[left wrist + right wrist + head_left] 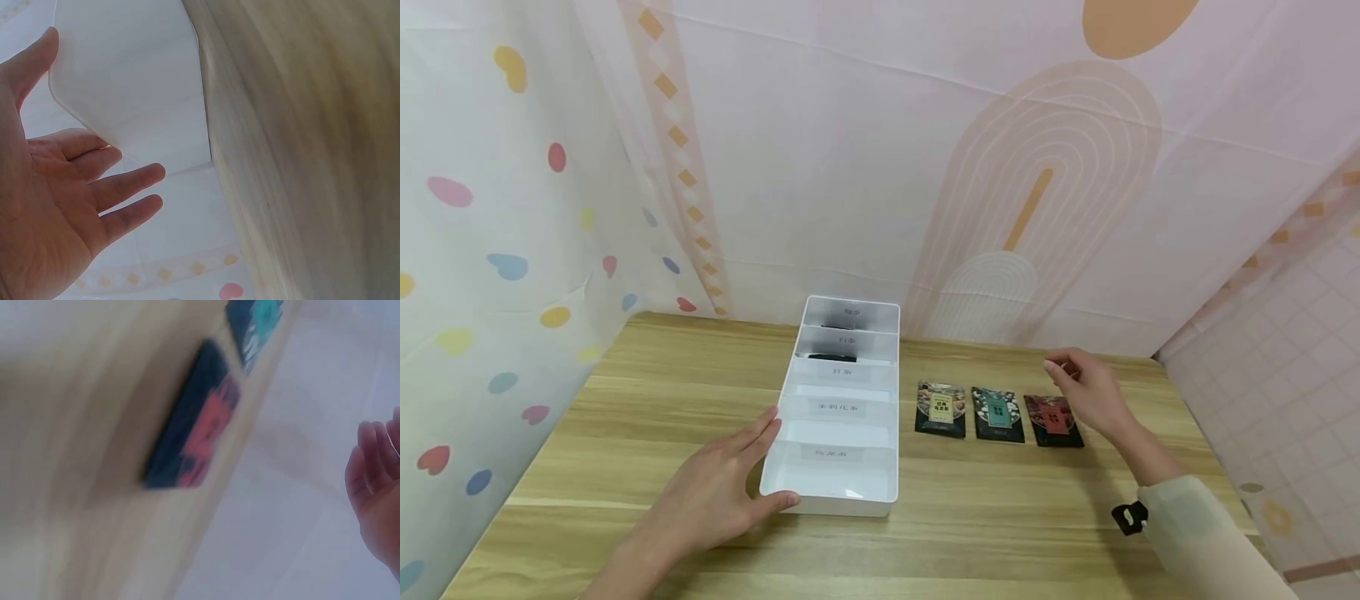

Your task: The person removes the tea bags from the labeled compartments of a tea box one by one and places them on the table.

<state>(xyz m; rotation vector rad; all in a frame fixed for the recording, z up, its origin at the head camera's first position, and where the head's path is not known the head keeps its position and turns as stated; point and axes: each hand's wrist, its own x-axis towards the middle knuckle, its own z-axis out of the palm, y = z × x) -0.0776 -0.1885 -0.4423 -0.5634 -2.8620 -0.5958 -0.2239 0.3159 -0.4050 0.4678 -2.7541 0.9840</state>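
Red and black, the foil sachet (1054,421) lies flat right of centre in the frame, at the right end of a row of three. The right hand (1092,396) is just beyond its upper right corner, fingers loosely curled with nothing seen in them; the right wrist view shows it apart from the sachet. Left of it lie the teal sachet (998,415) and then the yellow-labelled sachet (942,410), spaced apart.

Near the centre of the frame stands a white plastic divided box (842,507). The left hand (715,492) steadies its near left corner, fingers mostly straight, thumb at the front edge. A dark item (831,358) sits in the second compartment from the back, and a dark edge (837,327) shows in the rearmost.

The step in hand looks like sorting sachets into compartments; picking up the red one would call for lowering the right hand and pinching its edge.

Chinese characters mark all three sachets and the slips (837,407) labelling the box's compartments; they are too small to read surely, and no brand can be made out. Below is the wood-grain bench (1000,517); behind, a patterned curtain (820,167).
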